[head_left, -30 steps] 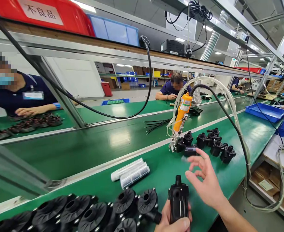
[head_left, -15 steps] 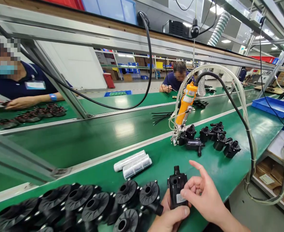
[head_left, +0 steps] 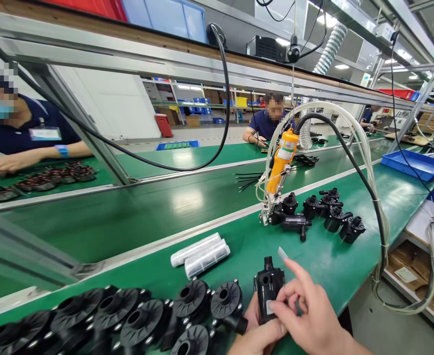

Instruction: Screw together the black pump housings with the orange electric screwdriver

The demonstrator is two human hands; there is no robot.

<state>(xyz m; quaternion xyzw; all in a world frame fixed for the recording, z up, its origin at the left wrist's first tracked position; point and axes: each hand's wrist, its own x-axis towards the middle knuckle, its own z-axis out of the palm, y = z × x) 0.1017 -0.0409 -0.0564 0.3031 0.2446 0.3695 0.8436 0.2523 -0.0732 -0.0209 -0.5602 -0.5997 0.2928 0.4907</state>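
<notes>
A black water pump [head_left: 266, 281] stands upright, its outlet pointing up, near the front edge of the green bench. My left hand [head_left: 261, 333] is closed around its lower part. On its body sits a small pale label [head_left: 269, 306], touched by the thumb of my right hand [head_left: 305, 305]. That hand has its index finger stretched out, with another small whitish label [head_left: 282, 253] clinging to the fingertip. Its other fingers are loosely curled beside the pump. Left of my hands, many similar pumps [head_left: 145, 318] stand grouped together.
Two label rolls [head_left: 207, 259] lie behind the pumps. An orange power screwdriver [head_left: 282, 160] hangs with hoses above more pumps [head_left: 337, 219]. A blue tray [head_left: 412, 164] sits at the right. Co-workers [head_left: 270, 118] sit across the line. A metal post [head_left: 80, 118] slants at left.
My right thumb has shifted slightly left on the pump's label. The label on my index fingertip now shows clearly. The co-worker at left has moved a hand.
</notes>
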